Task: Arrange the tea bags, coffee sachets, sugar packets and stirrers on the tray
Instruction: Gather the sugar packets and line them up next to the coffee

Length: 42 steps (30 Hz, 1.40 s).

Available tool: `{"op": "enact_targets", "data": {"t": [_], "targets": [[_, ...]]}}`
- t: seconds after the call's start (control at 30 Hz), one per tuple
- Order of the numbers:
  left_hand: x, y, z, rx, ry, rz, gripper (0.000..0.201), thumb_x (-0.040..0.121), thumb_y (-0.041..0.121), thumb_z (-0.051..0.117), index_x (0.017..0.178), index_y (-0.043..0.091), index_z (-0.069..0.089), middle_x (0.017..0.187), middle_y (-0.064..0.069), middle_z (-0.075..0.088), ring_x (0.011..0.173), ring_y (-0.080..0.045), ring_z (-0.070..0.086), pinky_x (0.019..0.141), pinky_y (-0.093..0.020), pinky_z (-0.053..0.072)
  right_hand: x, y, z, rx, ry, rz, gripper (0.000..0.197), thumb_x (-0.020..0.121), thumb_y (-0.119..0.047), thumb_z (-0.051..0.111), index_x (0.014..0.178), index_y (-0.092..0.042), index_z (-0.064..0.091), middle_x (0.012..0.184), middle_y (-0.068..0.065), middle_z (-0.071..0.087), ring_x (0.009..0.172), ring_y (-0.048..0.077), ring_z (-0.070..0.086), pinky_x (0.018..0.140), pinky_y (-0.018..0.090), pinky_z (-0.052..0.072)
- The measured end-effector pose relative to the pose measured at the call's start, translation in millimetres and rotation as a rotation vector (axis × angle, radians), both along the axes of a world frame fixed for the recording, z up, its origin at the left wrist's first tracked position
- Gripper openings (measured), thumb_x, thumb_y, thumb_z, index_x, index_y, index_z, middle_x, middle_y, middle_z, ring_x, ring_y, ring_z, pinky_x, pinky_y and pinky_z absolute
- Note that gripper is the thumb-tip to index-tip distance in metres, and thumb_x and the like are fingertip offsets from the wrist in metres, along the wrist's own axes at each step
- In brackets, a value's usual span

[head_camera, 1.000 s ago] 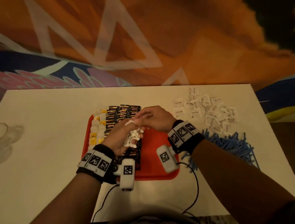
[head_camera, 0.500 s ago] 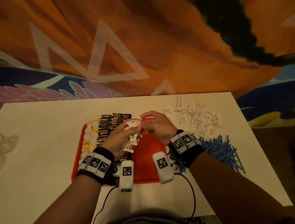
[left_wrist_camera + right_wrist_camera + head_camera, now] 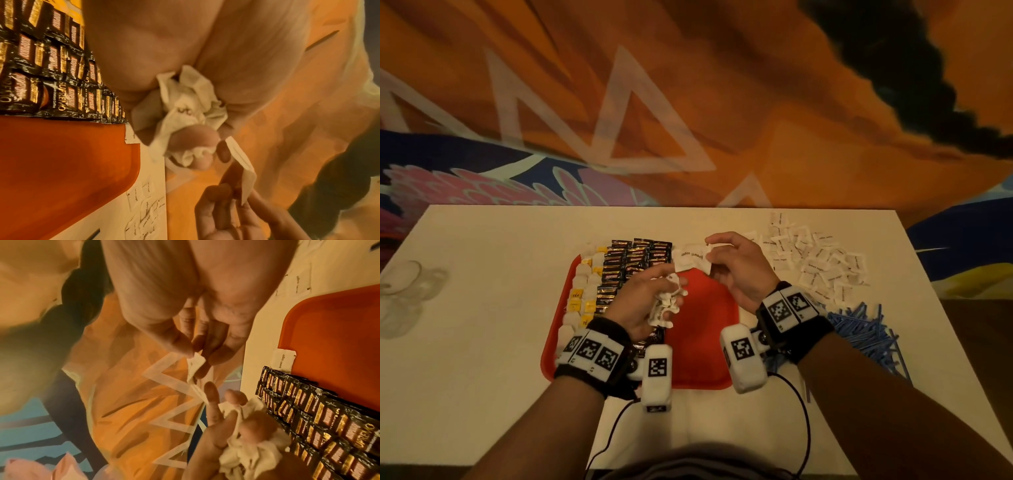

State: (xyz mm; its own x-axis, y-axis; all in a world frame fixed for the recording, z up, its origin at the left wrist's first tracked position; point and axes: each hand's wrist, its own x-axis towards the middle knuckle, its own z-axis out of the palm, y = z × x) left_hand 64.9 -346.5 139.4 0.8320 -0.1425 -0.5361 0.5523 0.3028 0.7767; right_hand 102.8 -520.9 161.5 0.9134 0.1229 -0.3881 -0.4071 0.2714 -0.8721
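Lying at the far-left edge of the pale bench [image 3: 482,308], some clear, glassy shapes [image 3: 400,291] are too faint to identify. The red plastic tray [image 3: 702,342] sits near the bench's front edge, its front-left corner hidden behind the left wrist band. Along the tray's left edge runs a column of soft white tea bags [image 3: 582,294] with yellow tags, their lower end covered by the left forearm. Beside them, glossy black-and-gold coffee sachets [image 3: 633,263] lie in overlapping rows; the rows nearest the front are partly masked by the left hand [image 3: 640,305]. That hand's fingers curl round a crumpled bunch of white paper sugar packets [image 3: 666,301], how many cannot be counted, while its fingertips also touch one flat sugar packet [image 3: 693,260] held above the tray's far edge. The right hand [image 3: 739,270] pinches the opposite end of that packet between thumb and fingers; in both wrist views it appears edge-on and blurred. One flat packet printed "brown sugar" [image 3: 283,360] lies at the tray's far edge beside the sachets. Toward the bench's far-right corner, more flat square packets [image 3: 822,260] lie scattered. Thin blue stirrers [image 3: 866,335] are heaped near the right edge, partly hidden by the right wrist.
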Motion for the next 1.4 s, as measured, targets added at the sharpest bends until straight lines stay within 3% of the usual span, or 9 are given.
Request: {"op": "enact_targets", "data": {"t": [0.1,0.2,0.4,0.57,0.73,0.9,1.13,1.3,1.4], "targets": [[-2,2,-4,-0.043,0.015,0.032,0.021,0.097,0.021,0.059,0.107,0.004,0.064,0.083,-0.007,0.06,0.056,-0.014,0.05,0.036,-0.019,0.034,0,-1,-4,-0.074,-0.049,0.03,0.03,0.083,0.014,0.056,0.095,-0.011,0.067,0.07,0.006,0.056,0.074,0.028,0.051,0.07,0.039,0.044],[-3,0,-2,-0.034,0.027,0.02,0.049,0.079,0.044,0.07,0.109,0.005,0.066,0.076,-0.005,0.061,0.055,-0.013,0.05,0.034,-0.018,0.035,0,-4,-4,-0.243,-0.167,0.171,0.032,0.082,0.012,0.058,0.099,-0.013,0.067,0.066,0.002,0.056,0.062,0.019,0.051,0.057,0.027,0.043],[4,-8,1,0.161,-0.048,0.098,0.026,0.086,0.016,0.075,0.11,0.008,0.07,0.077,-0.007,0.067,0.054,-0.014,0.054,0.04,-0.021,0.035,1,-6,-5,-0.388,-0.195,-0.03,0.021,0.083,0.001,0.062,0.09,-0.019,0.068,0.079,0.004,0.065,0.063,0.014,0.06,0.061,0.031,0.049],[2,-12,2,0.125,-0.045,0.118,0.02,0.087,0.017,0.074,0.105,0.011,0.069,0.074,-0.004,0.066,0.056,-0.014,0.053,0.04,-0.021,0.035,-2,-9,-12,-0.254,-0.051,0.225,0.022,0.081,-0.019,0.078,0.1,-0.015,0.069,0.096,0.006,0.074,0.082,0.015,0.065,0.065,0.03,0.049],[-4,-19,-1,0.258,-0.035,0.014,0.023,0.085,0.014,0.077,0.105,0.009,0.068,0.079,-0.009,0.07,0.056,-0.015,0.056,0.04,-0.022,0.038,6,-6,-12,-0.197,-0.086,0.034,0.009,0.081,-0.008,0.076,0.078,-0.016,0.074,0.079,0.005,0.072,0.079,0.022,0.064,0.073,0.039,0.053],[-8,-22,-4,0.081,0.021,0.139,0.025,0.084,0.017,0.077,0.105,0.012,0.065,0.082,-0.008,0.064,0.057,-0.015,0.053,0.039,-0.022,0.037,4,-9,-19,-0.132,-0.009,0.087,0.019,0.079,-0.027,0.08,0.092,-0.017,0.071,0.092,0.006,0.073,0.086,0.025,0.067,0.072,0.038,0.052],[-14,-18,-9,0.196,0.005,0.09,0.011,0.086,0.012,0.075,0.093,0.011,0.066,0.076,-0.008,0.063,0.055,-0.015,0.054,0.041,-0.023,0.036,-3,-6,-29,-0.333,-0.107,0.245,0.008,0.082,-0.014,0.077,0.083,-0.02,0.073,0.083,0.005,0.072,0.072,0.013,0.063,0.06,0.024,0.049],[-11,-5,-16,0.286,-0.011,0.117,0.023,0.083,0.03,0.078,0.099,0.015,0.073,0.081,-0.005,0.069,0.058,-0.014,0.057,0.042,-0.024,0.038,11,-7,-27,-0.633,-0.281,0.554,0.003,0.079,-0.025,0.079,0.079,-0.024,0.077,0.079,-0.004,0.074,0.077,0.013,0.069,0.073,0.028,0.056],[-4,-1,-21,0.272,-0.005,0.196,0.028,0.086,0.027,0.077,0.106,0.009,0.069,0.075,-0.003,0.066,0.054,-0.013,0.056,0.04,-0.024,0.038,18,-1,-33,-0.634,-0.257,0.3,0.01,0.078,-0.033,0.08,0.072,-0.026,0.075,0.074,-0.006,0.072,0.073,0.011,0.064,0.072,0.03,0.053]]}}
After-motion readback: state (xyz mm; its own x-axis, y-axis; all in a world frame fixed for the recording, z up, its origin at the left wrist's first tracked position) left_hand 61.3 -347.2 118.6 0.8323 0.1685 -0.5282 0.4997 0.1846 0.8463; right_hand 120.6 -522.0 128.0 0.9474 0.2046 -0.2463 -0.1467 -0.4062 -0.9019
